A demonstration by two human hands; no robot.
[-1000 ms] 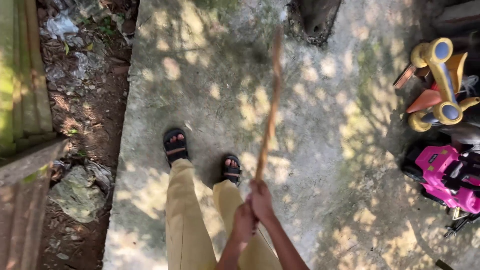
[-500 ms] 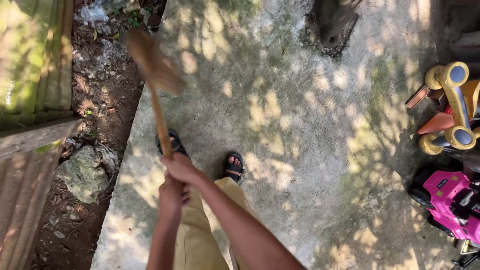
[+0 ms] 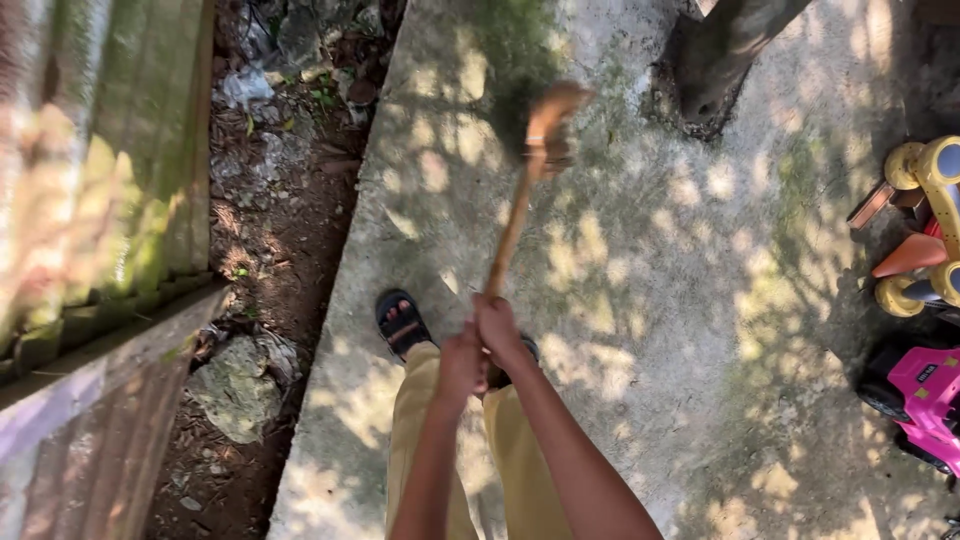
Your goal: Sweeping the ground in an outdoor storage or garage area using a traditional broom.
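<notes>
Both my hands grip the lower end of a long wooden broom handle (image 3: 510, 235). My left hand (image 3: 460, 362) sits just below and left of my right hand (image 3: 497, 327) on the stick. The blurred brown broom head (image 3: 550, 120) is ahead of me over the concrete slab (image 3: 620, 300). I stand on the slab in tan trousers and black sandals; my left sandal (image 3: 400, 322) shows, the other foot is mostly hidden behind my hands.
A dirt strip with stones and litter (image 3: 270, 200) runs along the slab's left edge, beside mossy corrugated sheets (image 3: 100, 180). A tree trunk base (image 3: 720, 60) stands at the top. Yellow (image 3: 925, 220) and pink (image 3: 925, 400) toy ride-on cars sit at the right.
The broom head swung from my right to my far left, then back toward the middle ahead of me. My hands shifted along with it. The camera view tilted slightly.
</notes>
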